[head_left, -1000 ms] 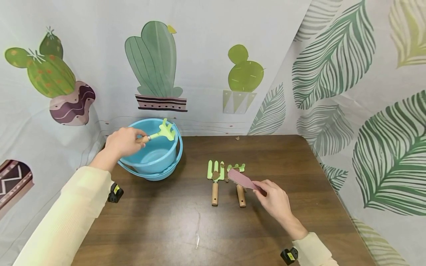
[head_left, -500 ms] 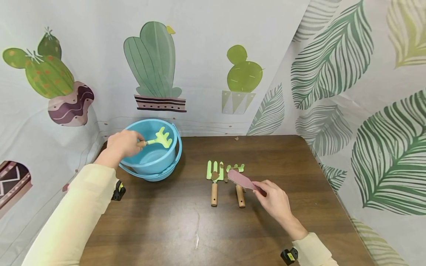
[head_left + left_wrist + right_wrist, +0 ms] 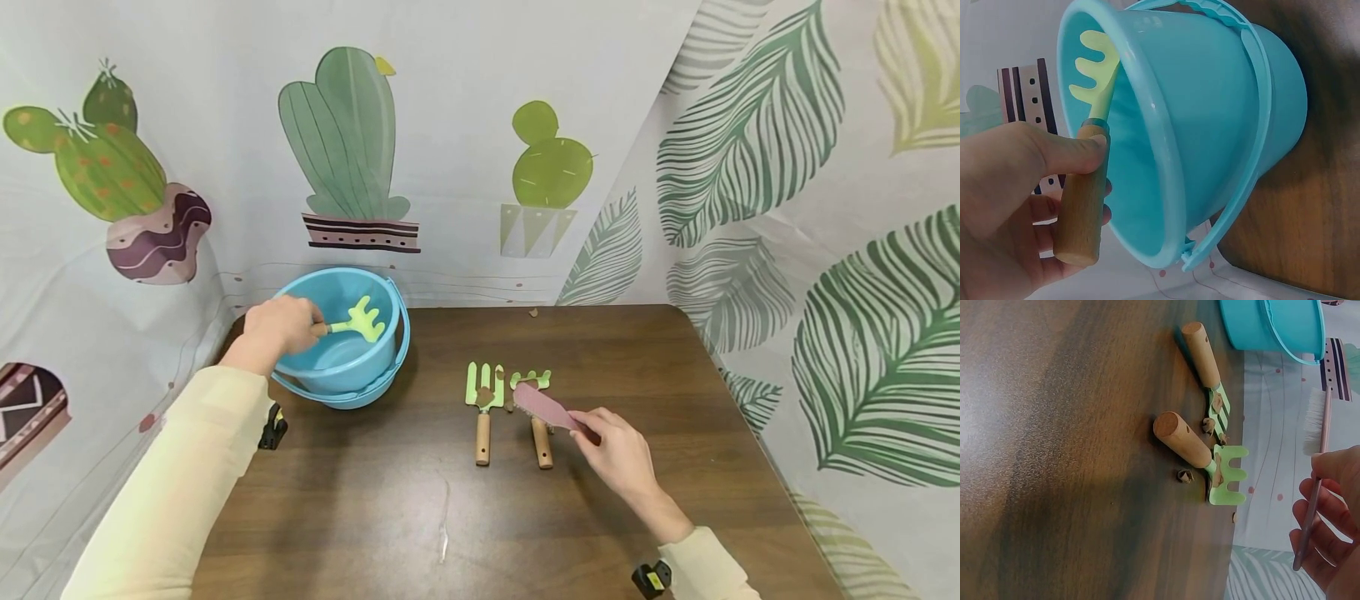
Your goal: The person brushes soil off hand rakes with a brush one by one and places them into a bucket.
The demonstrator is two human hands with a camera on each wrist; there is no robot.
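My left hand [image 3: 281, 325] grips the wooden handle of a small green hand rake [image 3: 362, 321], thumb along the handle in the left wrist view. The rake's tines lie over the mouth of a light blue bucket [image 3: 1216, 94]. In my right hand [image 3: 618, 450] is a pink brush [image 3: 543, 406], pinched by its thin handle. White bristles [image 3: 1315, 422] show on it in the right wrist view. Below the brush, a second green hand rake [image 3: 1229, 478] rests on the table, beside a green hand fork [image 3: 484, 433]. Dry brown bits lie on and around both tools.
The brown wooden table [image 3: 390, 508] ends at a wall hanging [image 3: 450, 167] printed with cacti and leaves. The bucket's handle [image 3: 407, 333] hangs down around its side. A small brown flake [image 3: 533, 313] lies by the far table edge.
My left hand has lowered the rake, its tines turning downward from the far rim to inside the bucket's mouth outline. The right hand and brush stay put.
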